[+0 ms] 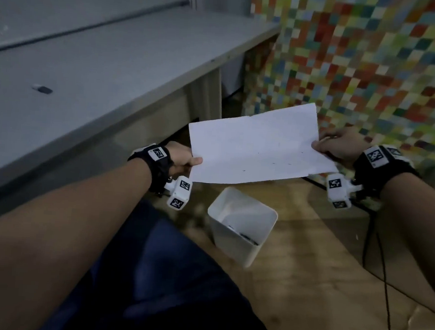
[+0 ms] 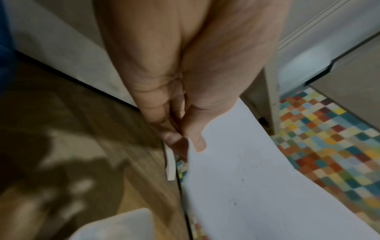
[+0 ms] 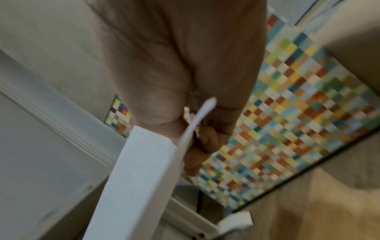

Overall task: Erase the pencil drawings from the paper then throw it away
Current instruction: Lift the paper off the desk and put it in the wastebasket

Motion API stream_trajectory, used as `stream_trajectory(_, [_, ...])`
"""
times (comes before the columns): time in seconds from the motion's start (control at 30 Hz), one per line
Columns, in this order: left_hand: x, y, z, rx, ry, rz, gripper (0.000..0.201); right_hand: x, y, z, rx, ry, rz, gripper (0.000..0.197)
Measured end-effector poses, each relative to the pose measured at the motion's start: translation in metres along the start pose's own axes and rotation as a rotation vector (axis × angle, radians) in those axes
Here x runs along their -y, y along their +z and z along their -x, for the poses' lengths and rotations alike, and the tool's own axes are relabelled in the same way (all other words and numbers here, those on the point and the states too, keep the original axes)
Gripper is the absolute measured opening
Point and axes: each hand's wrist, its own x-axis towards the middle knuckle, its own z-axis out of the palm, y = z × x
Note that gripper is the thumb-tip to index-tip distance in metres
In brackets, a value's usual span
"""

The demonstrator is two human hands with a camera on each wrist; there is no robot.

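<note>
- The paper (image 1: 259, 144) is up in the air, stretched between the two hands, over the wooden floor (image 1: 308, 248) and just past the edge of the grey desk (image 1: 102, 61).
- The left hand (image 1: 183, 160) pinches the sheet's near left edge: thumb on top, fingers underneath. From the left wrist view the thumb (image 2: 197, 139) lies flat on the white surface while the other fingers (image 2: 164, 126) close in below.
- The right hand (image 1: 338, 145) grips the far right edge, thumb pressed on top and fingers curled round beneath. In the right wrist view the sheet (image 3: 133, 178) runs edge-on past the curled fingers (image 3: 207, 139).
- The sheet looks mostly blank; only a few tiny dark specks and short marks show on it.
- Directly below, on the floor, stands a white bin (image 1: 240, 223), open at the top, with something dark at its bottom that I cannot make out.
- A small dark and white object, probably the eraser (image 1: 42, 89), lies on the desk well to the left, apart from both hands.
- A wall of multicoloured squares (image 1: 373, 59) rises behind the paper, and a black cable (image 1: 385, 292) trails across the floor at the right.
- Both wrists wear black straps carrying white marker cubes.
</note>
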Motion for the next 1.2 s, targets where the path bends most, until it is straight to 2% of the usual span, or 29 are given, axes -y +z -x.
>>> stream_trajectory(0.1, [0.033,-0.023,-0.008,-0.008,-0.068,-0.051,0.030,-0.030,0.055,-0.011,0.028,0.001,-0.109,0.014])
stream_trajectory(0.23, [0.060,-0.039,-0.018,0.004,-0.153,-0.054,0.029,-0.054,0.107,-0.022,0.101,0.045,-0.235,0.003])
stream_trajectory(0.33, [0.070,-0.043,-0.020,0.047,-0.184,-0.044,0.037,-0.067,0.130,-0.034,0.174,0.097,-0.296,0.012])
stream_trajectory(0.43, [0.076,-0.045,-0.021,0.004,-0.200,-0.121,0.033,-0.077,0.148,-0.041,0.219,0.118,-0.278,0.013])
stream_trajectory(0.57, [0.084,-0.054,-0.026,-0.034,-0.287,-0.210,0.037,-0.097,0.184,-0.044,0.299,0.168,-0.149,0.005])
stream_trajectory(0.6, [0.083,-0.054,-0.023,-0.028,-0.306,-0.239,0.035,-0.103,0.192,-0.047,0.299,0.173,-0.123,0.005])
stream_trajectory(0.7, [0.080,-0.046,-0.015,-0.094,-0.316,-0.320,0.009,-0.112,0.205,-0.054,0.291,0.173,-0.050,0.010])
stream_trajectory(0.73, [0.078,-0.041,-0.012,-0.105,-0.316,-0.316,0.005,-0.110,0.205,-0.054,0.282,0.167,-0.015,0.012])
stream_trajectory(0.83, [0.080,-0.030,-0.013,-0.107,-0.336,-0.293,0.014,-0.097,0.206,-0.054,0.274,0.082,0.092,0.017])
stream_trajectory(1.0, [0.069,-0.003,0.008,-0.170,-0.346,-0.391,0.003,-0.070,0.217,-0.043,0.441,-0.128,0.240,0.013])
stream_trajectory(1.03, [0.066,0.002,0.011,-0.161,-0.331,-0.430,0.014,-0.067,0.222,-0.042,0.483,-0.162,0.257,0.013])
stream_trajectory(1.1, [0.068,0.009,0.001,-0.137,-0.343,-0.500,0.053,-0.067,0.227,-0.039,0.539,-0.205,0.272,0.013])
stream_trajectory(1.13, [0.071,0.010,-0.013,-0.158,-0.344,-0.513,0.065,-0.067,0.228,-0.039,0.544,-0.210,0.271,0.014])
stream_trajectory(1.17, [0.076,0.011,-0.024,-0.178,-0.317,-0.498,0.069,-0.069,0.228,-0.040,0.543,-0.205,0.262,0.015])
stream_trajectory(1.2, [0.075,0.014,-0.030,-0.181,-0.309,-0.479,0.065,-0.072,0.229,-0.040,0.538,-0.197,0.247,0.015])
